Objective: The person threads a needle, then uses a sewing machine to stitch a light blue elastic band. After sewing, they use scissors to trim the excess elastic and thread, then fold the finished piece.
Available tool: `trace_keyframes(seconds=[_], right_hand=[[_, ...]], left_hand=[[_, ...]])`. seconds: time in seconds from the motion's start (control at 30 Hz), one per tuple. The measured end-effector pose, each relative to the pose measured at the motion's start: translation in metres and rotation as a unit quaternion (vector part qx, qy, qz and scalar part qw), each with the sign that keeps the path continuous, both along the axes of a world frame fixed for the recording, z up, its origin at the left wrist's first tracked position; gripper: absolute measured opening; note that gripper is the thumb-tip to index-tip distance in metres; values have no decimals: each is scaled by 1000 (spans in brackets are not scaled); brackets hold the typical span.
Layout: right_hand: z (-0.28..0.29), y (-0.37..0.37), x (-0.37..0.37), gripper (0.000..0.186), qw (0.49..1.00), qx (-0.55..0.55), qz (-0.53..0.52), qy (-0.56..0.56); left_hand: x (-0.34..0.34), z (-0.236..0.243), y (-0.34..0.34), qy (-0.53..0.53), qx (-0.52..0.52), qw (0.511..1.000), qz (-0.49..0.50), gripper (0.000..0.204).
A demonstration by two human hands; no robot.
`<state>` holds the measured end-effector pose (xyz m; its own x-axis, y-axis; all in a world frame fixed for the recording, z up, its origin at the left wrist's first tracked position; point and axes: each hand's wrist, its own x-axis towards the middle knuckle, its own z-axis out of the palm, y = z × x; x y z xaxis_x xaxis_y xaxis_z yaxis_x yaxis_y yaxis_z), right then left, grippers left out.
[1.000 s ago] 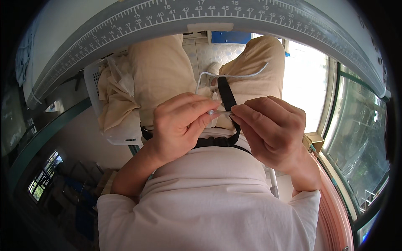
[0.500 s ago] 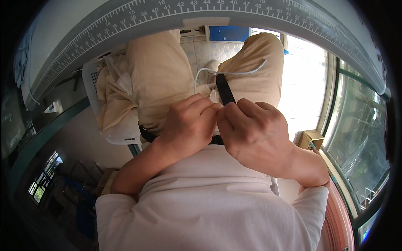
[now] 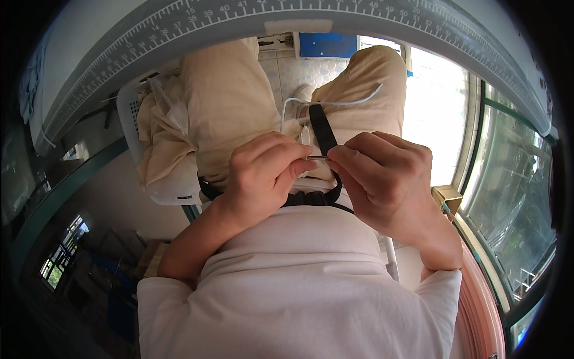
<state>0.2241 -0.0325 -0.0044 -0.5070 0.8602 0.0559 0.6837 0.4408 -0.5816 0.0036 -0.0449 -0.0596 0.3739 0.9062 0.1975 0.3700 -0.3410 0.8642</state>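
A slim rod (image 3: pixel 317 158) lay left to right — the left hand (image 3: pixel 258 173) pinched its left end, the right hand (image 3: pixel 391 182) its right.

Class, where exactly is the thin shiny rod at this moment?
In the head view, the thin shiny rod is just right of centre, bridging the left hand and right hand, beside the black strap.
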Motion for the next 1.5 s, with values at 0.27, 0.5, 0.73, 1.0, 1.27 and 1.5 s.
trace_keyframes(seconds=[0.27, 0.5, 0.73, 1.0, 1.27, 1.5], right_hand=[[-3, 2, 4, 15, 1000, 30, -2, 10], [1, 7, 5, 17, 999, 14, 45, -25], [-8, -5, -9, 16, 998, 39, 29, -52], [-27, -18, -11, 9, 969, -150, -121, 154], [-23, -19, -10, 6, 999, -16, -35, 33], [-25, -7, -3, 3, 976, -165, -78, 120]], left_hand=[[0, 2, 0, 7, 6, 1000, -2, 24], [1, -2, 1, 16, 30, 999, -16, 24], [4, -11, -3, 15, 14, 1000, -10, 20], [1, -7, -6, -1, -23, 1000, 9, 21], [6, -10, -6, 8, 7, 1000, -28, 24], [4, -8, -13, -32, -116, 992, 34, 16]])
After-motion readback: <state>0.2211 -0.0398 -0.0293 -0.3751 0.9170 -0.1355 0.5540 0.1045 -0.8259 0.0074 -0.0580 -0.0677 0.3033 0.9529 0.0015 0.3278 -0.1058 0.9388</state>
